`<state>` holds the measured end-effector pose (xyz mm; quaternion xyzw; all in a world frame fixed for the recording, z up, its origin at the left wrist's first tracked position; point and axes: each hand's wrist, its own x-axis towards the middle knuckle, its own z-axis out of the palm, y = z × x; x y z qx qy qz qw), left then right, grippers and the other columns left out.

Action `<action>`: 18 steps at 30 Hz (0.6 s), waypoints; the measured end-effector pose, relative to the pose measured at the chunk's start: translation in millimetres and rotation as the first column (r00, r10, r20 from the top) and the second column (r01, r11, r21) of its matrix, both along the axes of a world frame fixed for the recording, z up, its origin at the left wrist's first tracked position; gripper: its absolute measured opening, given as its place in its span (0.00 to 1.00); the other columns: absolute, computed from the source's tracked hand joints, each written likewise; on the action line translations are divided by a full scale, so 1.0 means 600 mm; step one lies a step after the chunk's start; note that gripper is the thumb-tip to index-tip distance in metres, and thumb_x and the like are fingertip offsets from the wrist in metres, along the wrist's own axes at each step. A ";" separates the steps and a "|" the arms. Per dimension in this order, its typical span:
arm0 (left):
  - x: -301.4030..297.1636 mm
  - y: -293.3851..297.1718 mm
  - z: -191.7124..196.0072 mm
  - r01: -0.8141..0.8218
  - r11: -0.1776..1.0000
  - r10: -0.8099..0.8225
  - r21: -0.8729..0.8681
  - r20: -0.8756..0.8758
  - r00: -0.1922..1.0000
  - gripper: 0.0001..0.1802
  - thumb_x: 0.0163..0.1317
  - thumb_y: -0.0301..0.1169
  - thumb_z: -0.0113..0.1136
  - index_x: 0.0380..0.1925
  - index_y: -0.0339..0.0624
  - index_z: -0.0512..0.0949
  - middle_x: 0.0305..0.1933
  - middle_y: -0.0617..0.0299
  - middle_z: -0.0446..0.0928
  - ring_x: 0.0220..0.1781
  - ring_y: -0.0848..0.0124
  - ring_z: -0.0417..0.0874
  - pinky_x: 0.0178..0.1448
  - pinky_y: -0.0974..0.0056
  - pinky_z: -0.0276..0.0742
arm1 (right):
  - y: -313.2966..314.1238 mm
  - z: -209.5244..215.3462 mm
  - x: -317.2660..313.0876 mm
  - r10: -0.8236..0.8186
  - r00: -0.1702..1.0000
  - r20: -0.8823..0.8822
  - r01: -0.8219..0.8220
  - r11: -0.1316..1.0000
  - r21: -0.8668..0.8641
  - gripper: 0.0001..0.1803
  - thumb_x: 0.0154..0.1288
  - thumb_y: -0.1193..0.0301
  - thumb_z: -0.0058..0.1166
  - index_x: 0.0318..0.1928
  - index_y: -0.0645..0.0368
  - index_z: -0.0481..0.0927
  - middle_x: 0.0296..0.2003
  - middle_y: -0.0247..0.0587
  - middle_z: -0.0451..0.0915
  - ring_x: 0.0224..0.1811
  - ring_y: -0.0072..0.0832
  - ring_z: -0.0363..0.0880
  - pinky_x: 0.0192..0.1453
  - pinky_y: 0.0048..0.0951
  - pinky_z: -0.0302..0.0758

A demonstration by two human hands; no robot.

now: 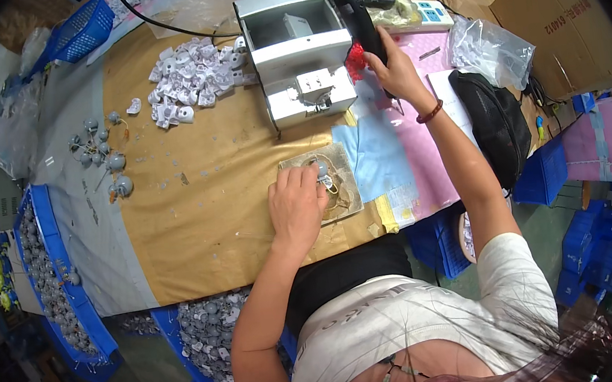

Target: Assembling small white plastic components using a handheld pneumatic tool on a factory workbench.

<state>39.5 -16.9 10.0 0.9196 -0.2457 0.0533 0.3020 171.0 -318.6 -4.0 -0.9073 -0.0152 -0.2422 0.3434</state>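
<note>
At frame centre, your left hand [297,201] pinches a grey, plastic-looking ball [322,169]; above and right, your right hand [399,71] clasps a black cylindrical screwdriver [355,18], tip downward.

Shirt [411,322]: off-white, short-sleeved, faded grey print across the front
Bracelet [430,112]: dark reddish-brown, beaded, on the right
Neck cord [385,381]: thin, dark, with small pale beads
Lower garment [353,272]: black

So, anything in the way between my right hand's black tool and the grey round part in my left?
Nothing visible stands between the black tool and the grey round part; the blue sheet lies below. The left hand partly covers the part.
</note>
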 end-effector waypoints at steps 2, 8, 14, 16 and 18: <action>-0.004 0.000 -0.003 -0.015 1.000 0.015 -0.008 0.006 1.000 0.20 0.53 0.28 0.69 0.47 0.42 0.80 0.41 0.58 0.78 0.49 0.57 0.78 0.50 0.53 0.73 | -0.017 0.005 0.017 0.091 0.937 -0.336 -0.013 0.973 0.229 0.36 0.64 0.63 0.66 0.68 0.63 0.68 0.45 0.57 0.83 0.50 0.47 0.83 0.55 0.38 0.77; -0.002 0.004 -0.008 -0.014 1.000 0.014 0.015 0.035 0.999 0.19 0.51 0.29 0.68 0.45 0.44 0.80 0.42 0.63 0.79 0.49 0.62 0.78 0.47 0.55 0.73 | 0.050 0.096 -0.015 0.060 0.946 0.317 -0.179 0.915 0.361 0.43 0.58 0.83 0.69 0.71 0.62 0.60 0.41 0.35 0.79 0.42 0.20 0.80 0.49 0.22 0.78; -0.008 0.001 0.000 -0.025 1.000 0.025 0.011 0.021 0.999 0.20 0.51 0.29 0.68 0.46 0.43 0.80 0.42 0.62 0.80 0.48 0.61 0.78 0.47 0.54 0.73 | 0.158 0.214 -0.044 0.431 0.813 0.393 -0.582 0.582 0.568 0.40 0.62 0.89 0.54 0.72 0.62 0.53 0.34 0.41 0.77 0.35 0.30 0.82 0.46 0.34 0.80; -0.008 -0.005 0.000 -0.040 0.999 0.040 -0.005 -0.037 0.999 0.20 0.52 0.28 0.68 0.47 0.42 0.80 0.43 0.58 0.80 0.48 0.57 0.78 0.49 0.53 0.73 | 0.178 0.208 -0.027 0.439 0.816 0.377 -0.578 0.651 0.492 0.36 0.62 0.89 0.55 0.69 0.65 0.57 0.30 0.41 0.79 0.31 0.28 0.81 0.40 0.31 0.80; -0.008 -0.004 -0.005 -0.051 0.999 0.050 -0.020 -0.064 0.997 0.19 0.53 0.28 0.67 0.47 0.41 0.80 0.44 0.56 0.80 0.47 0.55 0.79 0.50 0.52 0.73 | 0.204 0.200 -0.016 0.344 0.863 0.369 -0.503 0.648 0.572 0.25 0.58 0.82 0.66 0.56 0.65 0.74 0.30 0.30 0.81 0.28 0.17 0.77 0.35 0.23 0.75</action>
